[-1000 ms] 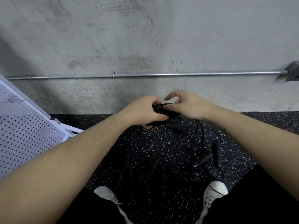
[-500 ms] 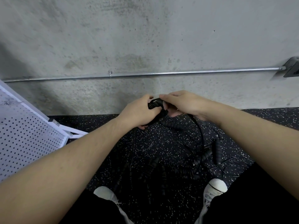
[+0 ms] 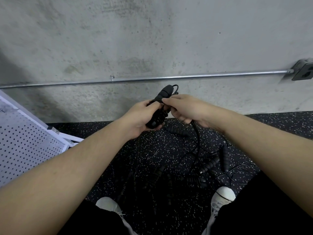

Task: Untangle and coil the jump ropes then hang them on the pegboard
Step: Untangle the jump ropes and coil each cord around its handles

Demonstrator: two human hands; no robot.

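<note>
While the left hand (image 3: 138,118) is gripping a bundle of black jump rope handles (image 3: 159,110) with its fingers curled round them, the right hand (image 3: 183,107) is pinching the cord at the top of that bundle, thumb and forefinger closed on it. One handle end is sticking up above both hands, tilted toward the wall, with a small loop of cord beside it. From under the right hand a black cord (image 3: 197,141) is hanging down to the floor.

On the speckled black floor (image 3: 169,146) below the hands, more jump ropes (image 3: 199,168) are lying in a tangled heap between the two white shoes (image 3: 223,194); several ribbed handles are showing, and one is lying apart, nearer the wall, just below the right hand. How many ropes are in the heap I cannot tell.

At the left edge of the floor a white pegboard (image 3: 25,146) is leaning at an angle. Behind everything a concrete wall (image 3: 152,39) is standing, with a metal pipe (image 3: 186,76) running along it to a box (image 3: 303,71) on the right.
</note>
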